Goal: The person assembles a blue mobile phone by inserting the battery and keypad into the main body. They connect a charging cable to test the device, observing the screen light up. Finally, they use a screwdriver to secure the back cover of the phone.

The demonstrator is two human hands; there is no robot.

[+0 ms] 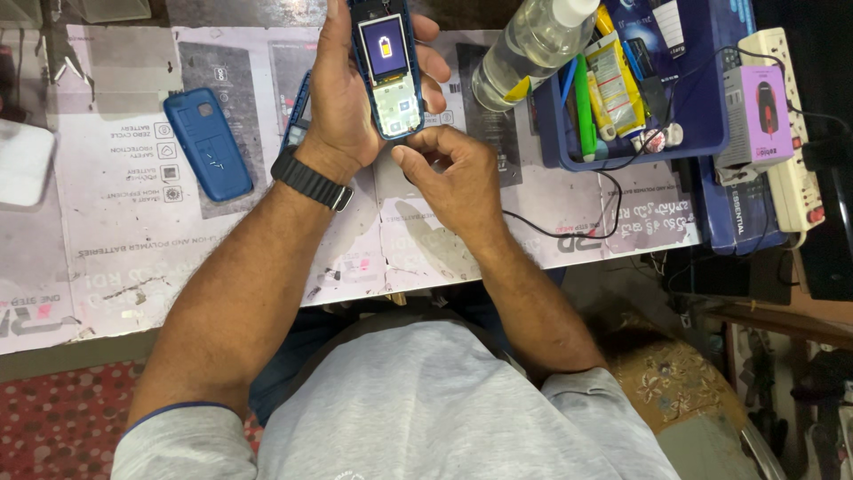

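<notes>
Blue keypad phone [389, 71] held upright, keypad cover off, screen lit.

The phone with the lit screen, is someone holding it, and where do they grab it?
Yes. The left hand grips the phone around its sides, fingers wrapped behind. The right hand pinches at its bottom end.

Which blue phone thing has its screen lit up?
The opened blue phone held up in the left hand. Its screen glows; the blue back cover lying on the table shows no screen.
</notes>
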